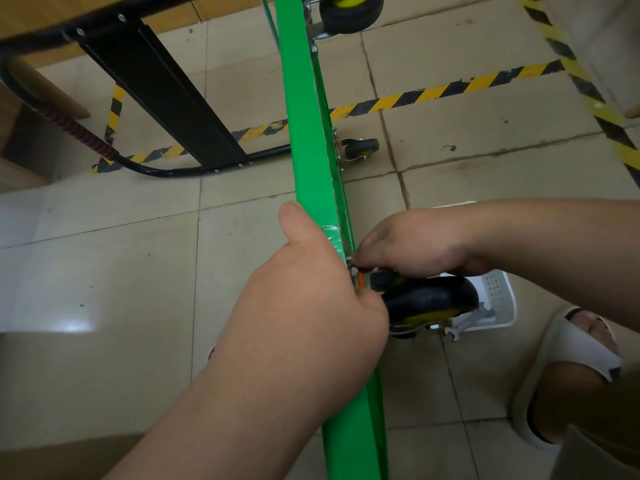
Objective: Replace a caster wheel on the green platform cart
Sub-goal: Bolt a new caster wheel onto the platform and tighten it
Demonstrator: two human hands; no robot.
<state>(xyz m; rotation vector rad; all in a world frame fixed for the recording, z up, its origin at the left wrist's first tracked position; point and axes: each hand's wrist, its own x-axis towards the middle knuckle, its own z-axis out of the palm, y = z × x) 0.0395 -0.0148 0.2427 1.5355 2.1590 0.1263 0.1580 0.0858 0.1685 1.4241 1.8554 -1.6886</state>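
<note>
The green platform cart (pixel 304 133) stands on its edge, running from top centre to bottom centre. My left hand (pixel 311 299) grips its rim, thumb over the near face, fingers curled round to the underside. A black caster wheel with a yellow hub (pixel 431 299) sticks out to the right at the mounting plate. My right hand (pixel 412 245) reaches in from the right just above that wheel, its fingertips pinching something small at the plate beside a bolt (pixel 351 266); what it pinches is hidden. Two more casters, a small caster (pixel 358 148) and a top caster (pixel 349 10), sit farther along the cart.
A white perforated basket (pixel 498 299) lies on the tiled floor behind the wheel, with a wrench (pixel 464 323) beside it. My sandalled foot (pixel 575 358) is at lower right. A black metal frame (pixel 162 95) and yellow-black floor tape (pixel 433 95) lie beyond.
</note>
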